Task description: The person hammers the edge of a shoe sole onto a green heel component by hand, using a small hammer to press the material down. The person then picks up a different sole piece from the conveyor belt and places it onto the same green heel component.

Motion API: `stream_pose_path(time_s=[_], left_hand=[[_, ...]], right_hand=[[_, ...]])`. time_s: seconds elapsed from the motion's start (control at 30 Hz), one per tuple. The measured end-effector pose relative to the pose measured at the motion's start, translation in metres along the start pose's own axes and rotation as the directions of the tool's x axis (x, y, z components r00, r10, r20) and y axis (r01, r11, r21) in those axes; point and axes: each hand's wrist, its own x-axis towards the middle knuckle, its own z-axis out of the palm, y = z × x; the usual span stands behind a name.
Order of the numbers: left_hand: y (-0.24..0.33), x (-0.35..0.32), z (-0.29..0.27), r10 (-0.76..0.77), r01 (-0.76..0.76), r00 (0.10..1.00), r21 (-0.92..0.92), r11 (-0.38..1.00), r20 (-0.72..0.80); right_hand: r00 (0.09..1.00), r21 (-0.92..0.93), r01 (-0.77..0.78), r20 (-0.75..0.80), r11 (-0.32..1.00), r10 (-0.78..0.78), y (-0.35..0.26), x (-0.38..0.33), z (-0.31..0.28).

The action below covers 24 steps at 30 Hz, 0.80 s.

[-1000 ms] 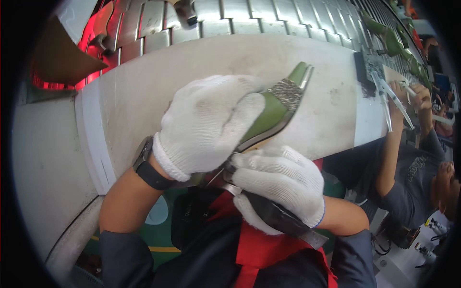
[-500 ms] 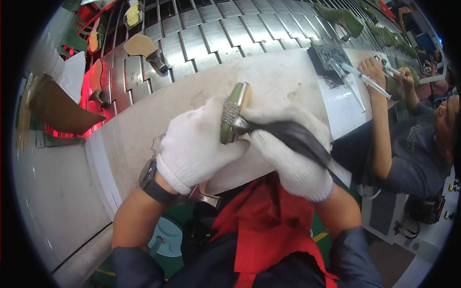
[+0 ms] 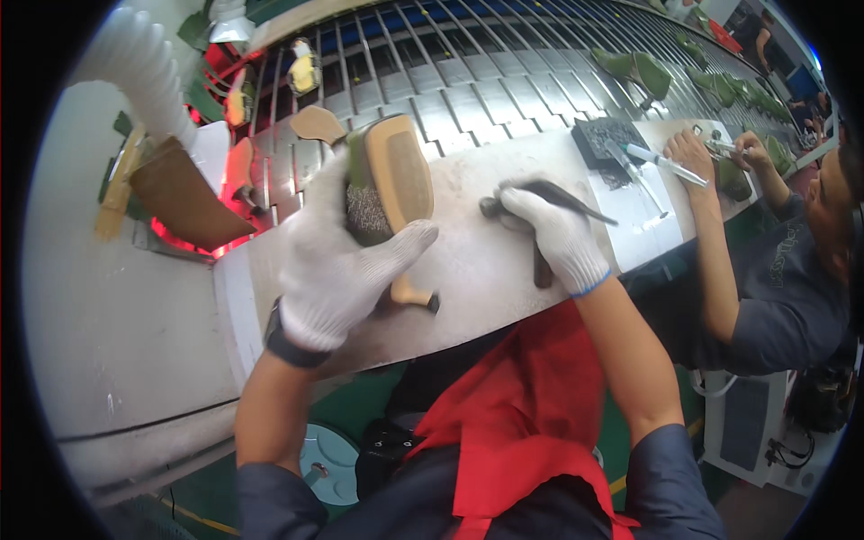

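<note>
— Where's the high-heeled shoe (image 3: 389,184)?
— Sole up above the workbench (image 3: 468,261), left hand (image 3: 337,261) clamped around it. Looks stiff, light; hold the body, not the thin heel.
— Right hand (image 3: 558,234)?
— Closed around a dark hammer (image 3: 540,256).

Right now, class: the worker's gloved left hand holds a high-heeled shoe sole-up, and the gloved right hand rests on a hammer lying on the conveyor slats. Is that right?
Not quite. The head view shows the hammer lying on the pale workbench, not on the conveyor slats behind it. The rest holds: the gloved left hand holds the high-heeled shoe sole-up, and the gloved right hand rests on the hammer.
</note>
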Motion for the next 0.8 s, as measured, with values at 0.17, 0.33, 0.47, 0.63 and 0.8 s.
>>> stream_pose_path(time_s=[0.17,0.33,0.47,0.63,0.8], left_hand=[[0.036,-0.01,-0.023,0.323,-0.29,0.928,-0.185,0.939,0.185],[0.039,-0.027,-0.006,0.383,-0.353,0.914,-0.201,0.914,0.133],[0.048,-0.034,0.003,0.377,-0.35,0.919,-0.195,0.916,0.119],[0.054,-0.051,0.014,0.413,-0.409,0.911,-0.112,0.906,0.018],[0.054,-0.06,0.018,0.486,-0.48,0.874,-0.132,0.867,0.014]], right_hand=[[0.983,-0.007,-0.111,0.147,0.994,0.11,0.002,-0.038,0.014],[0.802,-0.167,0.574,0.31,0.802,-0.51,-0.055,-0.122,0.03],[0.666,0.12,0.714,0.186,0.69,-0.722,-0.079,-0.161,0.024],[0.77,-0.294,0.632,0.34,0.717,-0.54,-0.116,-0.178,0.026],[0.838,-0.204,0.511,0.336,0.835,-0.43,-0.132,-0.166,0.024]])
